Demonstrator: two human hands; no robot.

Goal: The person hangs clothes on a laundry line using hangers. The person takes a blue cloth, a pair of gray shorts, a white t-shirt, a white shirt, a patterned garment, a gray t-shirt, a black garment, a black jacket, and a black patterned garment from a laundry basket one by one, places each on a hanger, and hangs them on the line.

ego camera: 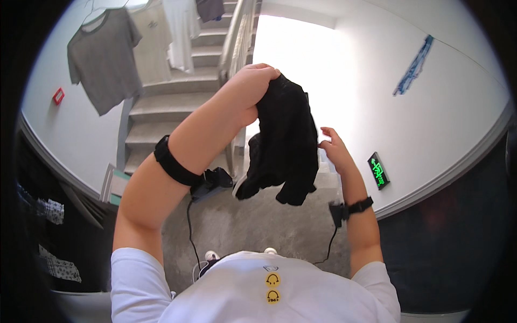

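My left hand (258, 87) is raised in front of me and grips the upper edge of a black cloth garment (286, 137). The garment hangs down in folds, with a small strip of white at its lower left edge; what kind of garment it is cannot be told. Just right of the cloth is my right hand (333, 149), fingers apart, thumb and finger by the cloth's right edge; whether they touch it is unclear. A black strap with a cabled device sits on each of my arms.
A grey T-shirt (105, 56) and pale garments (151, 44) hang at the upper left, before concrete stairs (173, 103) with a metal railing (234, 40). A green lit exit sign (378, 170) and a blue patterned strip (414, 66) are on the right wall. Grey concrete floor (250, 226) lies below.
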